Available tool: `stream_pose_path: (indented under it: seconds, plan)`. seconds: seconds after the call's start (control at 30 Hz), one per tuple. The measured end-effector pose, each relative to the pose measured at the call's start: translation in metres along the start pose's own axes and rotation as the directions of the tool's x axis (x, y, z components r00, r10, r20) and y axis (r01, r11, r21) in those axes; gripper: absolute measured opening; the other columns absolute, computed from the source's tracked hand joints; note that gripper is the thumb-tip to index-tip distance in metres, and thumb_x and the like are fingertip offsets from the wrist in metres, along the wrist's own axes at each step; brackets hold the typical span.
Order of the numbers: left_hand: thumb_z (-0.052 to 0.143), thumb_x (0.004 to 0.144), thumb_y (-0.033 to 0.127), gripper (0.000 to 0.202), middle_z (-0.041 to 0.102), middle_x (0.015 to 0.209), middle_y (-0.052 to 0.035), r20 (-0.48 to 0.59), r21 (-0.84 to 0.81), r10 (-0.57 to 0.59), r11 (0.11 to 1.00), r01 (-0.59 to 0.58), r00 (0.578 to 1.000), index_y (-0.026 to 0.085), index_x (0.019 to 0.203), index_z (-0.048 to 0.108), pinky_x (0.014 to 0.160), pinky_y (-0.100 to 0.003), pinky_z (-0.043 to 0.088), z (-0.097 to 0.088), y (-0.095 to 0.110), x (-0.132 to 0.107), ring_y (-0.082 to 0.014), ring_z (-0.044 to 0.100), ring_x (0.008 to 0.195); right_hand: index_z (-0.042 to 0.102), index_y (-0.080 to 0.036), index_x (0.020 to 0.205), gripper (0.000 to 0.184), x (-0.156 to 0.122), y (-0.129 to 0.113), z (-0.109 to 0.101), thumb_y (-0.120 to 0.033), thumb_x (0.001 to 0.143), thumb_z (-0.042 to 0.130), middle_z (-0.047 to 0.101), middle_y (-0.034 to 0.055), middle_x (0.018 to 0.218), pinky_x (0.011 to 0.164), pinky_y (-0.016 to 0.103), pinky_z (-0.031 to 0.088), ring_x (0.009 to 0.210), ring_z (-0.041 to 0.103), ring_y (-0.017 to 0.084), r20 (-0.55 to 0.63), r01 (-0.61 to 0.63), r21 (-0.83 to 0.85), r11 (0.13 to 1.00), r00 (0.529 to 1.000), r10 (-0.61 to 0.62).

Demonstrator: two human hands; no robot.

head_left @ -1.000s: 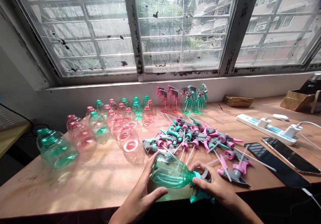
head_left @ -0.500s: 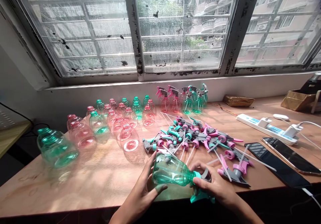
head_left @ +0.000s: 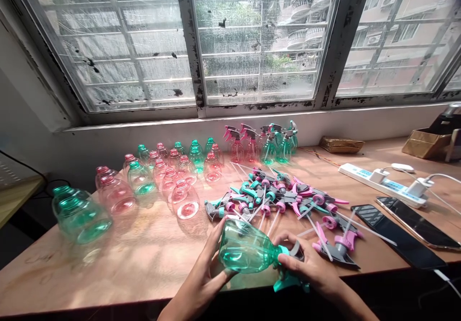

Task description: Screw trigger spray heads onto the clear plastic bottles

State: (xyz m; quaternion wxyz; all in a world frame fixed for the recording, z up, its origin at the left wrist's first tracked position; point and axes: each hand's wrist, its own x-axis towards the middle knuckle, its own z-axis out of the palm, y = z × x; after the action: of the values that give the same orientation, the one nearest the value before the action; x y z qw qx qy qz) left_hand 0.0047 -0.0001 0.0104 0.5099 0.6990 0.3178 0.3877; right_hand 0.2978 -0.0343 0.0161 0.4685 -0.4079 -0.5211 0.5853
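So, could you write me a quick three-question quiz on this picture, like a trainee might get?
1. Which hand is on the teal collar of the green spray bottle?
2. True or false: pink and teal trigger spray heads lie mixed together on the table.
3. What lies between the power strip and the table's near edge? A) scissors B) two smartphones C) a notebook

Key: 1. the right hand; 2. true; 3. B

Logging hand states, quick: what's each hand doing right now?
Left hand: holding the green bottle.
Right hand: closed on that bottle's teal collar.
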Motion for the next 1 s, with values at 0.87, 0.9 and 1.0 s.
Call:
stream_pose_path:
  seconds: [0.87, 0.9, 1.0]
  plan:
    - [0.066, 0.104, 0.049, 0.078, 0.023, 0.181, -0.0008, -0.013, 0.075, 0.04, 0.996, -0.039, 0.999, 0.041, 0.171, 0.025, 0.135, -0.052, 0.02, -0.001, -0.006, -0.002, -0.0372, 0.015, 0.167, 0.064, -0.022, 0.094, 0.048, 0.001, 0.0, 0.002, -0.063, 0.082, 0.085, 0.07, -0.0002, 0.076, 0.068, 0.031, 0.052, 0.073, 0.066, 0.022, -0.009, -0.023, -0.017, 1.0, 1.0, 0.023]
    - [0.07, 0.102, 0.049, 0.083, 0.023, 0.181, -0.0009, -0.018, 0.076, 0.035, 0.997, -0.033, 0.999, 0.042, 0.171, 0.024, 0.135, -0.053, 0.018, -0.001, -0.004, -0.002, -0.0378, 0.015, 0.167, 0.064, -0.021, 0.094, 0.048, 0.001, 0.0, 0.002, -0.063, 0.081, 0.085, 0.07, -0.0003, 0.076, 0.067, 0.03, 0.051, 0.073, 0.066, 0.022, -0.01, -0.024, -0.029, 0.999, 1.0, 0.024]
    - [0.083, 0.093, 0.047, 0.096, 0.025, 0.181, -0.0009, -0.062, 0.131, -0.013, 0.991, 0.021, 0.998, 0.041, 0.171, 0.026, 0.136, -0.056, 0.009, 0.001, 0.009, -0.002, -0.0401, 0.014, 0.167, 0.064, -0.021, 0.093, 0.05, 0.0, 0.0, 0.002, -0.063, 0.079, 0.087, 0.067, -0.0019, 0.075, 0.064, 0.028, 0.047, 0.07, 0.062, 0.02, -0.016, -0.026, -0.058, 0.998, 1.0, 0.025]
